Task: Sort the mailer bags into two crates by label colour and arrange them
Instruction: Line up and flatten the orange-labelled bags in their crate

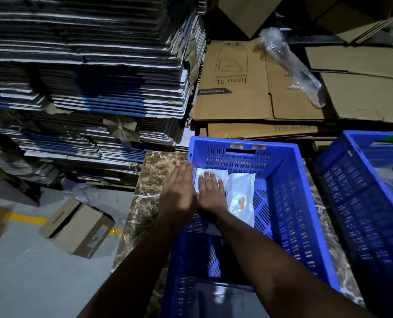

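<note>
Cardboard stack point(83, 72): flattened sheets piled high at your far left, reaching to the desk's far-left corner.
Flat cartons point(255, 81): brown, lying past the crates; a bubble-wrap roll point(292, 65) lies tilted across them.
Desk point(145, 191): marbled brown top. Bare strip shows along its left edge, beside the crate; floor drops away left of that.
Near crate point(294, 203): blue, slotted walls, long axis running away from you. Two orange labels on its far wall. Slotted floor on the right half lies uncovered, open room there.
Second crate point(361, 198): blue, just right of the first, a narrow gap between them; green tag on its far wall. Pale contents inside, too cut off to tell.
Small box point(76, 228): brown, on the grey floor to the left, near a yellow line.
Mailer with orange label point(241, 198): white, flat on the near crate's floor, long axis pointing away from you, leaning slightly left at the far end. Label at its middle.
Second mailer point(210, 174): white, just left of that one, at the far-left corner of the crate, top edge touching the far wall. Label colour hidden.
Your right hand point(210, 191): fingers straight, pressing flat on the second mailer, grasping nothing.
Your left hand point(179, 193): fingers straight and together, released, lying along the crate's left rim.
</note>
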A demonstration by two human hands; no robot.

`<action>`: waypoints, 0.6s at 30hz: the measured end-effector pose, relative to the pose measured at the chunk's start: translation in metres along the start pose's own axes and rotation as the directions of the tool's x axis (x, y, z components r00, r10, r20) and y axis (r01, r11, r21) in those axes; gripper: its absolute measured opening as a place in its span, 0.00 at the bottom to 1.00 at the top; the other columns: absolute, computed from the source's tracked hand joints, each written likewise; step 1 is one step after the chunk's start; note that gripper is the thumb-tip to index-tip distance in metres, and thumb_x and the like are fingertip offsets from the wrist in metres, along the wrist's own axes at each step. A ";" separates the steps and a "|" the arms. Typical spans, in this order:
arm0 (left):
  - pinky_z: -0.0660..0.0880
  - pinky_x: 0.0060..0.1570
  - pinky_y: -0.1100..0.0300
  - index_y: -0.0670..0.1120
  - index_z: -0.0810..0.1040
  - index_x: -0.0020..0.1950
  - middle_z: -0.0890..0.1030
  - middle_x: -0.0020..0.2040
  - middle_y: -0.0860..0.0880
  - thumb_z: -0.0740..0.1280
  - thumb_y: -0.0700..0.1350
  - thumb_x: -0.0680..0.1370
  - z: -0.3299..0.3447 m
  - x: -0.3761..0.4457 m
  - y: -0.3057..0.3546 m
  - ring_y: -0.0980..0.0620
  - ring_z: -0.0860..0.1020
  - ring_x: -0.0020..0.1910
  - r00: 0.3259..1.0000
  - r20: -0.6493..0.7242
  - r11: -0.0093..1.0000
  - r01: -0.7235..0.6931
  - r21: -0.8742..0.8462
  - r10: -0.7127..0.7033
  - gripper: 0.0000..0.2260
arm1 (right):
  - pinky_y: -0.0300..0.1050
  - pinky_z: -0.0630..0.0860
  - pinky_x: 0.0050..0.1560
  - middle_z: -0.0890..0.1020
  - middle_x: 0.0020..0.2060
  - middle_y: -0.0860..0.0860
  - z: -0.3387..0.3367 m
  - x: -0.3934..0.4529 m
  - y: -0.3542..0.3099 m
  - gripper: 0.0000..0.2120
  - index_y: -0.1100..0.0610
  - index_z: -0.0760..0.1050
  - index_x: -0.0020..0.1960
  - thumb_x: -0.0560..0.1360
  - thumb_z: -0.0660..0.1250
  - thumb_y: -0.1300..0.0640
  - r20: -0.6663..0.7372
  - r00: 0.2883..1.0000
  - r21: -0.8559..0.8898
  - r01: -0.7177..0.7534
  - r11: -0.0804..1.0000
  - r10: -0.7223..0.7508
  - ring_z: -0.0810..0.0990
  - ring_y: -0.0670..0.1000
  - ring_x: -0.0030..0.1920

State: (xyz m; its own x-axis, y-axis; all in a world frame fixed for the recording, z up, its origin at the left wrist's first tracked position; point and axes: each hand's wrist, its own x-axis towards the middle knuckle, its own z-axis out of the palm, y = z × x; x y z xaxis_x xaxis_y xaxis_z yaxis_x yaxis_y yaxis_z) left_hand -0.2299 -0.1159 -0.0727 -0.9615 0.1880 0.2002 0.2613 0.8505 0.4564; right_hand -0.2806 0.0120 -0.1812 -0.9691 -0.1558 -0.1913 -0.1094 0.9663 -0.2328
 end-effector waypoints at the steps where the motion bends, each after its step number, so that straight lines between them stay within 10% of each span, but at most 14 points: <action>1: 0.62 0.74 0.43 0.39 0.62 0.78 0.65 0.77 0.41 0.52 0.43 0.78 0.001 -0.001 0.000 0.44 0.60 0.78 1.000 -0.010 1.000 0.001 0.013 -0.001 0.27 | 0.57 0.36 0.78 0.42 0.81 0.57 -0.002 -0.001 -0.001 0.31 0.58 0.44 0.81 0.84 0.47 0.45 0.012 1.000 0.013 0.003 1.000 -0.003 0.37 0.56 0.80; 18: 0.59 0.76 0.48 0.42 0.62 0.79 0.65 0.78 0.44 0.49 0.46 0.77 0.002 0.001 0.003 0.45 0.60 0.78 0.999 -0.018 0.998 0.050 0.026 -0.050 0.29 | 0.69 0.37 0.75 0.46 0.79 0.64 0.017 -0.005 0.007 0.33 0.54 0.43 0.81 0.81 0.48 0.43 -0.113 0.968 0.075 -0.218 0.973 0.225 0.45 0.64 0.80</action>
State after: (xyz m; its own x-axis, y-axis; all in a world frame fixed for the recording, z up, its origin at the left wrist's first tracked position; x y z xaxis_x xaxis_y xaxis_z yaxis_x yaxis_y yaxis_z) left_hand -0.2306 -0.1121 -0.0729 -0.9718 0.1367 0.1923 0.2103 0.8714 0.4432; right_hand -0.2728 0.0156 -0.1983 -0.9875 0.0900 -0.1298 0.1211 0.9589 -0.2565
